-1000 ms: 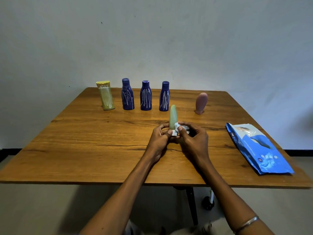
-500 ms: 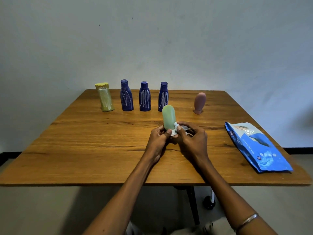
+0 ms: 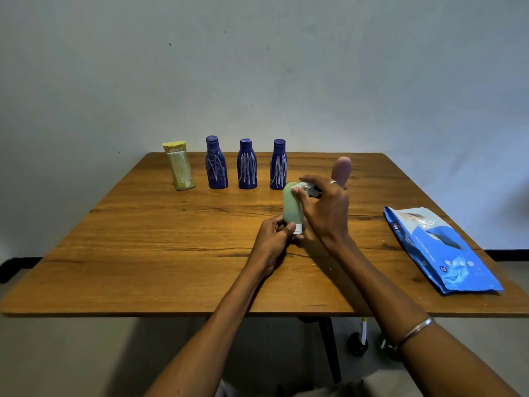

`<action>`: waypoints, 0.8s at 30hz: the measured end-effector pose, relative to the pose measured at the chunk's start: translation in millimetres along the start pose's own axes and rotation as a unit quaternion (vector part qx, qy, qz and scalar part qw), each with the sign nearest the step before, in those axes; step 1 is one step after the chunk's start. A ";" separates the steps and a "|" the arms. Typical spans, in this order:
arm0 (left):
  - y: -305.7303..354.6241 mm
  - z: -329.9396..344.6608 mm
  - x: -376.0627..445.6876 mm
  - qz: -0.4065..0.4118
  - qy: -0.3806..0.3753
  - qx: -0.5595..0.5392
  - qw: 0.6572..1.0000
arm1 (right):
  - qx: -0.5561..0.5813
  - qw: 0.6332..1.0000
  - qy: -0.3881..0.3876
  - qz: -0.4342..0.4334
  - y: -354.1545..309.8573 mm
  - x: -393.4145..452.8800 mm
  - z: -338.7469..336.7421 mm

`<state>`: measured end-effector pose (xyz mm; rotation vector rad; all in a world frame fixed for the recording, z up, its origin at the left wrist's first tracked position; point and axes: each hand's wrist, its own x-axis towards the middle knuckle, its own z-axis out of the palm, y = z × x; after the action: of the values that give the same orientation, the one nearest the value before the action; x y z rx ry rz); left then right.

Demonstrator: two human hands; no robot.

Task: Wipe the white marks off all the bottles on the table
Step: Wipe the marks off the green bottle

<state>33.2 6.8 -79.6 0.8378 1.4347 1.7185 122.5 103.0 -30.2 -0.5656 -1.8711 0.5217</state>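
My right grip (image 3: 323, 207) has carried the wipe (image 3: 306, 187) up to the green bottle (image 3: 292, 206)'s tip; my left grip (image 3: 272, 239) pinches its cap; blue ones await.

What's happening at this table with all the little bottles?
A person is cleaning white marks off bottles. The left hand grips the capped lower end of a green bottle, while the right hand pinches a crumpled wipe against its top. Further back, a yellow bottle and three blue bottles stand in a row, all streaked with white. A pink bottle stands behind the right hand, and a blue wipes pack lies on the table's right side.
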 end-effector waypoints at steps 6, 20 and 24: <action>1.3 -1.3 1.4 0.002 0.017 0.002 1.000 | -0.059 0.991 -0.097 -0.071 -2.0 -21.2 -4.2; -1.1 2.5 0.4 0.019 0.013 0.064 0.998 | -0.128 0.981 -0.090 -0.116 -16.9 26.0 -9.8; -3.7 1.4 1.4 0.007 0.027 0.062 0.998 | -0.141 0.969 -0.150 -0.140 -19.3 8.9 -6.2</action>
<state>34.1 9.1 -83.0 0.8747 1.5881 1.6886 122.8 93.6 -10.2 -0.4116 -2.2911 0.1590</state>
